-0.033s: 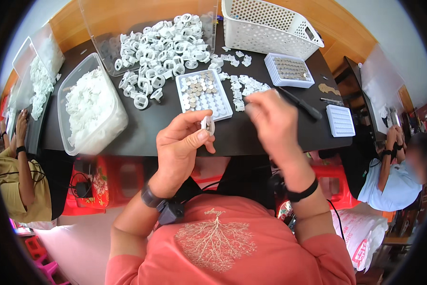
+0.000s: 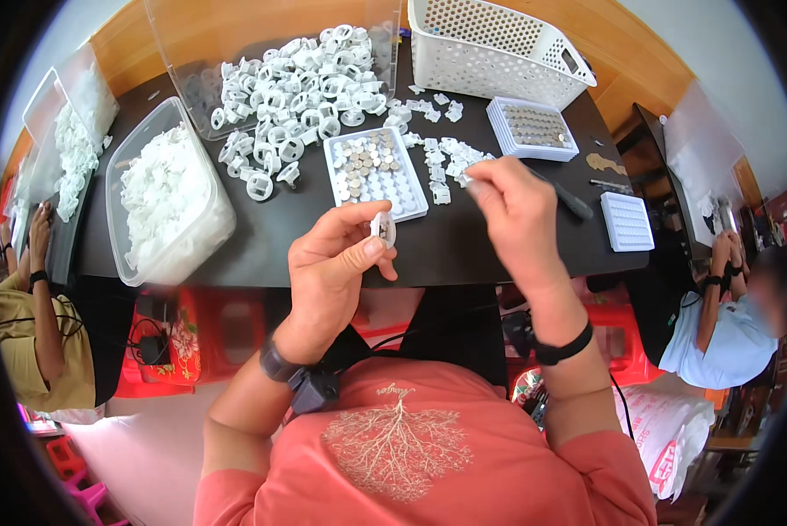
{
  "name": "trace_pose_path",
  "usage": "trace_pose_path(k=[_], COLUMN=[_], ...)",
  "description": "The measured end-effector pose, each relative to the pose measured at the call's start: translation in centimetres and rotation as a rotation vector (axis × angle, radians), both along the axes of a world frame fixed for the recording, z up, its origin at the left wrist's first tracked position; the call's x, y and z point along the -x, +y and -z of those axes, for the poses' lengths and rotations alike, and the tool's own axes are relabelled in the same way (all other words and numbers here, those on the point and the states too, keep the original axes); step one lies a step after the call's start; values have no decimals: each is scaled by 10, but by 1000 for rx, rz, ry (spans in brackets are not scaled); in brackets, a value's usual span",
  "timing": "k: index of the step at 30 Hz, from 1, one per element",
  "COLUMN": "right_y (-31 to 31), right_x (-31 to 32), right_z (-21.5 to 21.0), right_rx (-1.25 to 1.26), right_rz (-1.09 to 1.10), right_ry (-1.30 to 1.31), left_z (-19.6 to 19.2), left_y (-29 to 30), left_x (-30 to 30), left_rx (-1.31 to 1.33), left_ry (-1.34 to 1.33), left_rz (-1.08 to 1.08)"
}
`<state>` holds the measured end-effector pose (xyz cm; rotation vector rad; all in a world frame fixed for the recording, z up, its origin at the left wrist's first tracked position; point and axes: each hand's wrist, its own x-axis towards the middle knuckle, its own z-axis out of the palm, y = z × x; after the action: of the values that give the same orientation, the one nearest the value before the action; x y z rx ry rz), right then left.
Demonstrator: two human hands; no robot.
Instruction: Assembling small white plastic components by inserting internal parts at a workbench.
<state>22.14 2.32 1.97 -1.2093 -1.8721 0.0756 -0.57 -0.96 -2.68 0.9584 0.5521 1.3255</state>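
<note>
One small white piece (image 2: 382, 223), dark inside, sits in the left hand (image 2: 328, 263).

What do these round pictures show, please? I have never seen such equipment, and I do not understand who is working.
No machine works here: these are a person's bare hands. Both pictures come from a wide fisheye camera on that person's head, looking down, so edges bend.

The left hand holds a small white part. The right hand has its fingertips together beside small white pieces; whether it grips one is unclear.

On the dark table are a pile of white ring-shaped parts, a tray of round discs, a clear tub and a white basket. Other people sit at both sides.
</note>
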Motion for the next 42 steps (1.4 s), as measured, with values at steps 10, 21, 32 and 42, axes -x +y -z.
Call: trace_pose_path(k=[10, 21, 32, 42], right_y=[23, 26, 1, -8], right_x=[1, -5, -39, -5], right_z=[23, 20, 23, 39], right_rx=[-116, -128, -78, -108], right_rz=[32, -8, -97, 145], right_ry=[-530, -496, -265, -432], left_z=[-4, -4, -2, -3], left_y=[-1, -2, -2, -4], left_x=[0, -3, -2, -3], left_rx=[6, -29, -53, -53], left_ry=[3, 29, 72, 77], left_rz=[12, 2, -9, -2])
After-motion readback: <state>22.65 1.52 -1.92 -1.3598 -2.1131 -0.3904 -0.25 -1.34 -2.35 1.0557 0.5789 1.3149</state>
